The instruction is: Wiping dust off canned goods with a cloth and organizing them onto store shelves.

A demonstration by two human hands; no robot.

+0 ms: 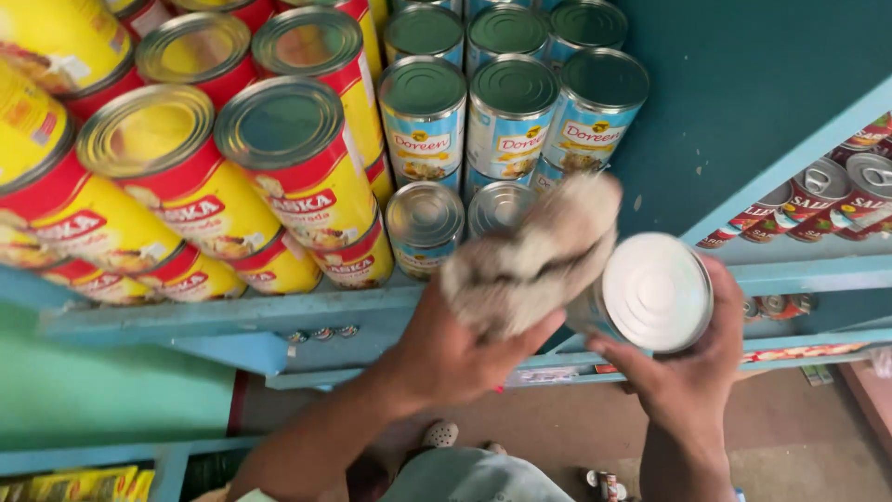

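2 bare hands work in front of a blue-painted wooden shelf (232,311) stacked with tinned goods. The left hand (446,349) is clenched around a grey-white, worn cloth rag (530,256), its motion-blurred bulk pressed against the side of a round metal tin with a plain silver lid (655,291). The right hand (692,367) grasps that tin from below and from the far side, fingers curled around its body, holding it tilted so the lid faces the camera. The tin is in the air just in front of the shelf's front edge, at the right end of the stocked row, with the rag touching its left side.

On the shelf behind the hands stand 2 groups of tins. To the left, large red-and-yellow labelled tins (297,163) are stacked 2 high, their silver lids catching light. In the middle, smaller light-blue labelled tins with dark greenish lids (511,116) sit in 3 columns, also stacked; 2 more of these (425,228) stand on the lower tier just beside the rag. The shelf's teal back wall (743,93) is bare at upper right.

At far right, a neighbouring shelf holds small red-labelled tins with ring-pull tops (836,200) lying in a row. At lower left, yellow packets (84,483) show on a lower shelf. The brown floor (790,437) lies below.
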